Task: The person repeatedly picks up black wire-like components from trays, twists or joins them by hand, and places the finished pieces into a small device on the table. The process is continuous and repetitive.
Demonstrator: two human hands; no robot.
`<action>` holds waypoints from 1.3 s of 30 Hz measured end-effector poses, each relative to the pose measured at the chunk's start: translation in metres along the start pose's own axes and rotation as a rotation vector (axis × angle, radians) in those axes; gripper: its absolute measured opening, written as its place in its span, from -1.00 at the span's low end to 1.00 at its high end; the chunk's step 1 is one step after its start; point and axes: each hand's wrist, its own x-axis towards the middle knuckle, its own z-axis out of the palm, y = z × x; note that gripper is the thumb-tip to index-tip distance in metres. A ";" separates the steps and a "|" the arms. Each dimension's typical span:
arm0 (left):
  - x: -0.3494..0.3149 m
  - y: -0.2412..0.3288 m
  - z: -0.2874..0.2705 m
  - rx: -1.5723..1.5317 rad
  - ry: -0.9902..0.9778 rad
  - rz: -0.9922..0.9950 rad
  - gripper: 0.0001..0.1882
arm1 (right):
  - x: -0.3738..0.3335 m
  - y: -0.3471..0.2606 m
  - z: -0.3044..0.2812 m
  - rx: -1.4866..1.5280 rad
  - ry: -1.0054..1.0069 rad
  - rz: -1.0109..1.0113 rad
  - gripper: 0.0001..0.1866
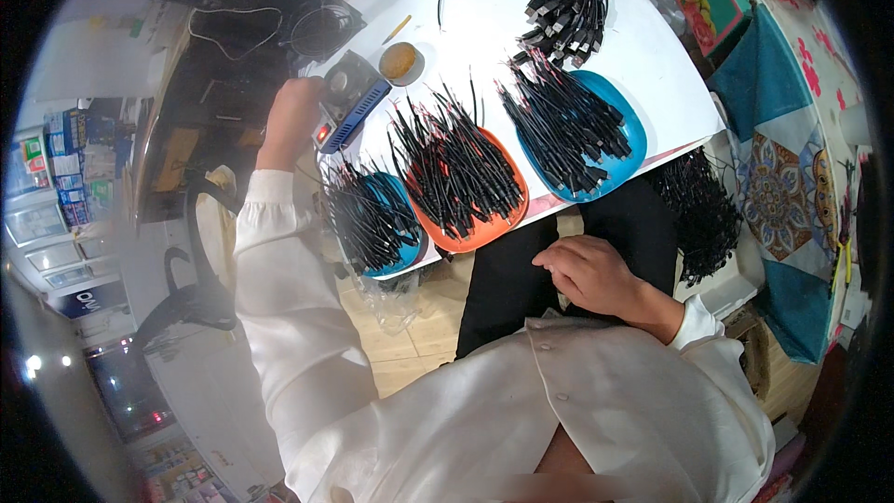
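Observation:
My left hand (296, 114) is beside a small blue-sided box (358, 115) with a lit red switch and a grey top, at the left edge of the white table. Its fingers are turned away, so I cannot see whether they grip anything. My right hand (589, 272) rests over my dark-trousered lap, fingers curled in with nothing visible in them. Along the near edge of the table stand an orange tray (480, 240) between a small blue tray (407, 256) and a larger blue tray (622, 168). All three are heaped with short black cables (456, 168) whose reddish wire ends show.
Beyond the box are a round tin (400, 63) of yellow-brown material and a thin yellow stick (398, 29). A bundle of black cables with metal plugs (570, 19) lies at the far side. More black cables (700, 210) fill a container right of my legs, near a patterned cloth-covered surface (787, 186).

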 end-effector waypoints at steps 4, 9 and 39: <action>0.002 0.005 -0.002 0.079 -0.028 0.014 -0.91 | 0.000 0.001 0.000 0.003 -0.026 0.027 -0.81; 0.005 0.008 -0.004 0.115 -0.054 0.011 -0.92 | 0.000 0.001 -0.002 -0.031 0.005 -0.023 -0.82; -0.156 0.370 -0.190 -1.899 0.334 0.320 -0.59 | -0.028 -0.157 -0.063 0.309 0.240 -0.239 -0.79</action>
